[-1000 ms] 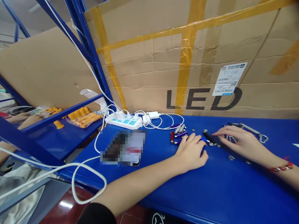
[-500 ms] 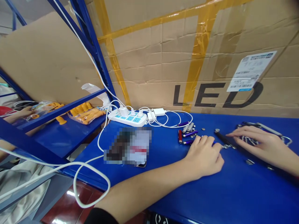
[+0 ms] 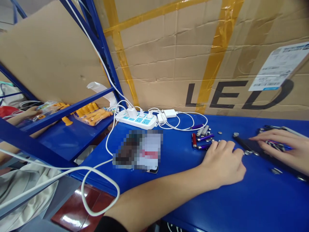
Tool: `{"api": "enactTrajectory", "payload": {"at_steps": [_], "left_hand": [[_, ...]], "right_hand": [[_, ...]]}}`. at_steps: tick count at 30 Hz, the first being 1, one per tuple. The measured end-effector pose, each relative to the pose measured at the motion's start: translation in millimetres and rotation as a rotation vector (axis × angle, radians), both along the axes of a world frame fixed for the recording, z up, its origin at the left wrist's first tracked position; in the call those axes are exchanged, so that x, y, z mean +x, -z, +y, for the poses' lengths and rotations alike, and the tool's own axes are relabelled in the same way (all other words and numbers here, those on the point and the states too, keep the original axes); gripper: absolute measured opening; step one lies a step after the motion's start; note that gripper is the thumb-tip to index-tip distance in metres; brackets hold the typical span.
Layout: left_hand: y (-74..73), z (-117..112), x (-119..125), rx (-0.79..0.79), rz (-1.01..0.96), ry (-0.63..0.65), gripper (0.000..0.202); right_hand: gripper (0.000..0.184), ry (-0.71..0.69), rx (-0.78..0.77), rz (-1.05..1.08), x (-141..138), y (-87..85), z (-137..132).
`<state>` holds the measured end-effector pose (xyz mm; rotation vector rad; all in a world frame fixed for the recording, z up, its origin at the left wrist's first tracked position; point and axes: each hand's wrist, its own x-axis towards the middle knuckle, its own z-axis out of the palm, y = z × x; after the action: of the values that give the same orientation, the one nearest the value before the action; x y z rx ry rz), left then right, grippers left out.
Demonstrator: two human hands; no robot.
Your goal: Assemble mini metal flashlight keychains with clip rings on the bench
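My left hand (image 3: 224, 162) rests on the blue tabletop with its fingers curled down; what is under them is hidden. Just beyond its fingertips lie small purple tubes (image 3: 205, 138), a red tube (image 3: 194, 140) and silver tubes (image 3: 204, 130). My right hand (image 3: 285, 146), at the right edge, has its fingers stretched out above a long black strip (image 3: 243, 143). Beneath and behind it is a pile of slender metal pieces (image 3: 277, 129), partly covered by the hand. Small round silver discs (image 3: 248, 152) lie between the hands, and more discs (image 3: 276, 171) sit nearer me.
A white power strip (image 3: 136, 120) with plugs and white cables stands at the back left. In front lies a blurred-out flat object (image 3: 138, 149). A large cardboard box (image 3: 156, 64) walls off the back. Orange parts (image 3: 94, 114) and another person's arm (image 3: 26, 114) are left, beyond blue shelf bars.
The view has turned slightly left, so everything sits further right in the picture. Both hands keep nearly the same pose and place on the table.
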<state>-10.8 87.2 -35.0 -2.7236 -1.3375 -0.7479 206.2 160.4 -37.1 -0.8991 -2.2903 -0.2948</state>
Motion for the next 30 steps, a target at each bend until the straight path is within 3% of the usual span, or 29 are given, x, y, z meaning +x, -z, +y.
{"api": "enactTrajectory", "payload": {"at_steps": [8,14,18,21,24,27,29,30], "left_hand": [[1.3,0,-1,0.006,-0.016,-0.002,0.024],[0.5,0,-1,0.078,-0.02,-0.001,0.027],[-1.7,-2,-3,0.155,-0.005,0.056,0.027],[-12.4,-7,-4,0.26,0.059,0.169,0.029],[-35.7,-18,-4,0.371,0.169,0.389,0.03],[-60.5,-39,-3,0.3,0.165,0.599,0.029],[-67.7,-57,-2,0.261,0.085,0.662,0.022],[-67.4,-66,-1,0.274,-0.02,0.562,0.021]], "right_hand": [[0.028,0.042,-0.053,0.028,3,3.0,3],[0.022,-0.022,-0.059,0.081,-8,-5.5,-3],[0.019,-0.061,-0.099,0.082,-14,-9.4,-8],[0.02,-0.088,-0.083,0.065,-15,-16.7,-15],[0.021,-0.06,0.014,0.039,-13,-34.8,-23],[0.019,0.049,0.166,0.132,-11,-67.3,-39],[0.018,0.085,0.265,0.26,-9,-94.9,-57],[0.017,0.073,0.298,0.328,-8,-108.9,-68]]}}
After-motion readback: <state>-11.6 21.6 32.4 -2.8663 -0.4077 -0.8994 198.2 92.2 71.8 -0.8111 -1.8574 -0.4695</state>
